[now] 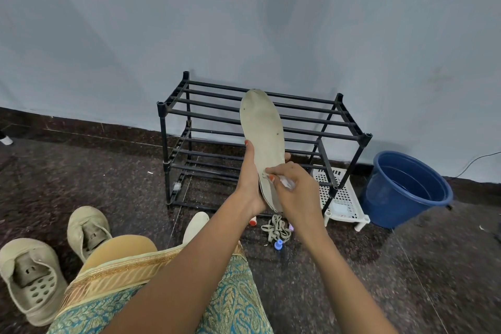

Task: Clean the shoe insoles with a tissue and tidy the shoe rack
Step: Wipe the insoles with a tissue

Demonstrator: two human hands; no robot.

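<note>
My left hand (250, 179) grips a beige insole (262, 127) by its lower half and holds it upright in front of the black shoe rack (271, 114). My right hand (294, 187) pinches a small white tissue (286, 181) against the lower part of the insole. The rack's bars carry nothing. Two beige shoes (32, 276) (86, 228) without laces lie on the floor at the left. A second pale insole (195, 225) lies on the floor behind my left forearm.
A blue bucket (406, 190) stands right of the rack, beside a white perforated plastic stand (341, 198). Loose beige laces (276, 230) and small coloured caps (278, 245) lie on the dark stone floor below my hands. My knee in patterned cloth (151, 279) fills the bottom.
</note>
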